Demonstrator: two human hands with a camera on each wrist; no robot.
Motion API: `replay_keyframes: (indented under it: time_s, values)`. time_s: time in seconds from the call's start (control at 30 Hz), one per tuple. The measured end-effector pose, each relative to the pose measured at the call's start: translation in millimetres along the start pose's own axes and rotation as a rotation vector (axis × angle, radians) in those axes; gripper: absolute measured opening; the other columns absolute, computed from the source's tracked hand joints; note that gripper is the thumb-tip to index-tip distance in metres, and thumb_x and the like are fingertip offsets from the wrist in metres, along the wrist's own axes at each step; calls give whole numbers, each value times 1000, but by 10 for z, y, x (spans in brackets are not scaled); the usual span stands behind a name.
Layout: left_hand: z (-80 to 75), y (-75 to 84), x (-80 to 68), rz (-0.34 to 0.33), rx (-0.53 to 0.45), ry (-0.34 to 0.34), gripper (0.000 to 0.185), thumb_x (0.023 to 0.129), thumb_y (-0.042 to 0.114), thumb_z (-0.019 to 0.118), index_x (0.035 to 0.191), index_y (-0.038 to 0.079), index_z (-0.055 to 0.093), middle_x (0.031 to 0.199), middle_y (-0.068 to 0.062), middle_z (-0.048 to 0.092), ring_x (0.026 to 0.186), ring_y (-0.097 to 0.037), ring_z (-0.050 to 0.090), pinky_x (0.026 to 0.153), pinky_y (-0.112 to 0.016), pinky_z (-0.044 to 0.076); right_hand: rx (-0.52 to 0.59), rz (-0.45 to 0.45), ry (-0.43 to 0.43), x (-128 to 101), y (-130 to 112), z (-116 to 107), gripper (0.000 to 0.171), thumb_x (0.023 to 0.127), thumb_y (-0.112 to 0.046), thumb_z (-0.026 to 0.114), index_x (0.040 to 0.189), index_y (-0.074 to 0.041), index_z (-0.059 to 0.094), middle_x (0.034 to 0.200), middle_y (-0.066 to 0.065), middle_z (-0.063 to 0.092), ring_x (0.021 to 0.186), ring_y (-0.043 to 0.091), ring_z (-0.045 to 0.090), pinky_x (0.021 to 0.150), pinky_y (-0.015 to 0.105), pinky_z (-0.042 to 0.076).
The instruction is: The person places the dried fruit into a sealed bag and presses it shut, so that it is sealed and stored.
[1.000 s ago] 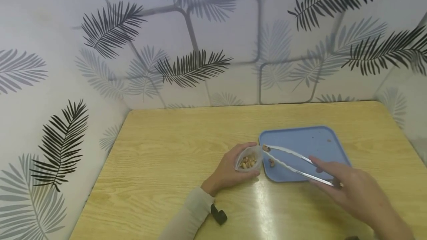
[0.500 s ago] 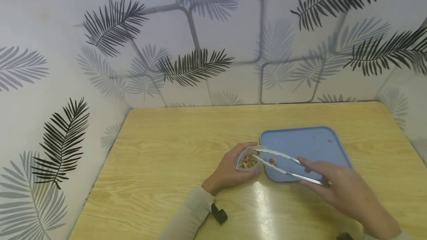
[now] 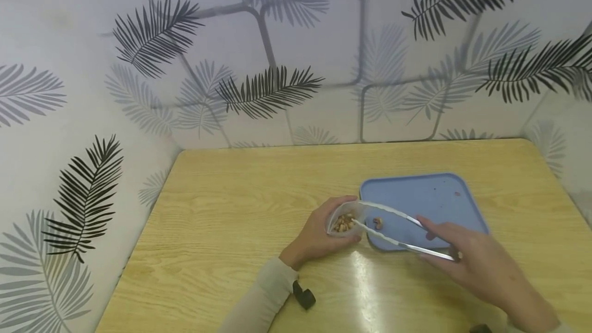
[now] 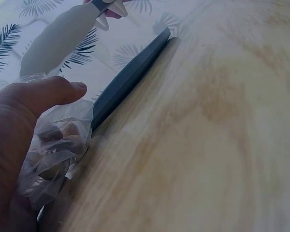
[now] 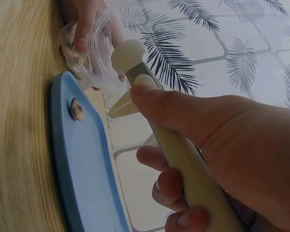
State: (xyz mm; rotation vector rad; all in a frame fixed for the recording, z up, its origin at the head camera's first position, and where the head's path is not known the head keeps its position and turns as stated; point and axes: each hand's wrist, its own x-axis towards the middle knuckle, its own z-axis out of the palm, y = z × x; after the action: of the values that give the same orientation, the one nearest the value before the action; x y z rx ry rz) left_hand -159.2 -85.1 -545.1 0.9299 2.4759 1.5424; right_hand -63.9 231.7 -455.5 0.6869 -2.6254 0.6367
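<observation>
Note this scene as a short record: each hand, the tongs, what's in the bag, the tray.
left hand: holds clear bag, mouth open
right hand: grips tongs
tongs: tips apart, at the bag's mouth
bag contents: several nut-like pieces
tray: blue, on wooden table
on tray: one larger piece, small specks

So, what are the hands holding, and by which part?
The left hand holds a clear plastic bag around its side, near the open mouth. The right hand grips the tongs by the rear part of their arms.
</observation>
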Motion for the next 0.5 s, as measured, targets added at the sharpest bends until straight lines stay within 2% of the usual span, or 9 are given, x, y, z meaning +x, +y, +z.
replay_keyframes:
  time_s: [0.2, 0.37, 0.5]
  values:
    - [-6, 28, 1, -3, -3, 6, 84, 79, 26, 89, 151, 34, 46, 135, 9, 62, 119, -8, 60, 103, -31, 50, -4, 42, -1, -38, 17, -55, 77, 67, -24, 94, 139, -24, 65, 81, -18, 61, 65, -9, 41, 57, 13, 34]
    - [-4, 18, 0, -12, -5, 6, 84, 79, 26, 89, 150, 38, 46, 135, 11, 62, 120, -9, 60, 104, -31, 49, 3, 61, -9, -60, 25, -97, 74, 68, -25, 93, 137, -22, 66, 80, -17, 62, 64, -9, 42, 55, 12, 33]
    - [-1, 11, 1, -7, -8, 8, 83, 79, 27, 89, 150, 38, 46, 135, 10, 62, 119, -11, 61, 103, -32, 50, -1, 84, -21, -86, 33, -111, 74, 70, -26, 93, 138, -22, 65, 80, -19, 61, 64, -10, 43, 55, 12, 32]
